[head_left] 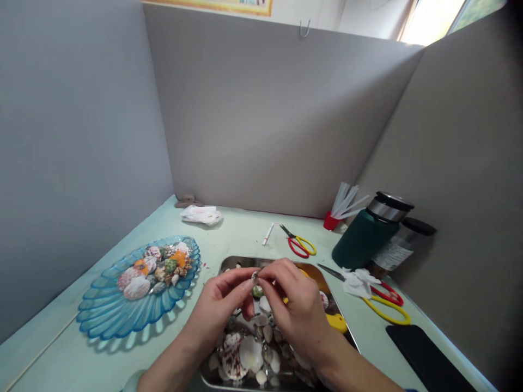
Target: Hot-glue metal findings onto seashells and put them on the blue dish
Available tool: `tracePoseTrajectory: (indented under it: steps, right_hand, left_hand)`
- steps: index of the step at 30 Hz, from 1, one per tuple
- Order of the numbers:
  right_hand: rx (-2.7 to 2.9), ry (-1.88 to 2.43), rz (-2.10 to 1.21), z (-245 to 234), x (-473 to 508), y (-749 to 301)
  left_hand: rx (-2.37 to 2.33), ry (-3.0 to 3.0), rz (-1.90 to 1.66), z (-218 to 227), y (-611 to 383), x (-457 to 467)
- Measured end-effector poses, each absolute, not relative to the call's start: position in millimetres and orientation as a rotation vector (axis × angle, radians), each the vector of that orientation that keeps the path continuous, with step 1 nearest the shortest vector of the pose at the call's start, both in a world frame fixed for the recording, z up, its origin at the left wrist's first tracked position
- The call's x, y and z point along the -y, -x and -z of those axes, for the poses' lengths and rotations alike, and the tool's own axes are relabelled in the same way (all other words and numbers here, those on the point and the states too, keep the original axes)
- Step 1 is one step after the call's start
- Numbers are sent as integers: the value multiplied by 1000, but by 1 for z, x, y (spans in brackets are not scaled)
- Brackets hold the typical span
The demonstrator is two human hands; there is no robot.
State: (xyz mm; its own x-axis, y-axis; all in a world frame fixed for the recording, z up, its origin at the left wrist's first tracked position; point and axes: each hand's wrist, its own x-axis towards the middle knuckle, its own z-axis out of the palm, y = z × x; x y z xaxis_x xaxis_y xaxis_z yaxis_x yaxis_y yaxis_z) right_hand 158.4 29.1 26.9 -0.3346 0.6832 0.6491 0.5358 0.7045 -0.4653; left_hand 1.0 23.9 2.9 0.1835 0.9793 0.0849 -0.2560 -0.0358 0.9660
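Observation:
My left hand (223, 299) and my right hand (296, 305) meet above a metal tray (245, 258). Between their fingertips is a small speckled grey-white shell (254, 276), pinched from both sides; its shape is partly covered by the fingers. Below the hands, the tray holds many loose shells, among them a purple-streaked scallop shell (234, 356) and a white scallop shell (250, 354). A yellow plastic thing (337, 322) lies at the tray's right side, mostly hidden by my right hand.
On the left stands a blue scalloped dish (110, 307) with assorted shells. Scissors (300, 246) lie behind the tray. More scissors (388, 310) with white tissue (359, 283), a green bottle (365, 237), a red cup of glue sticks (332, 220) and a black phone (425, 356) are at right.

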Motion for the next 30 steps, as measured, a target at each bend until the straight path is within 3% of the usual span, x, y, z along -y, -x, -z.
tracePoseTrajectory:
  steps: [14,30]
  right_hand:
    - [2131,923,168,-26,-28,-159]
    - [1986,989,-129,-26,-27,-158]
  left_hand:
    - [-948,-1192,-1252,-9,-4,-22]
    - [-846,-905,-1295,-10,-3,-24]
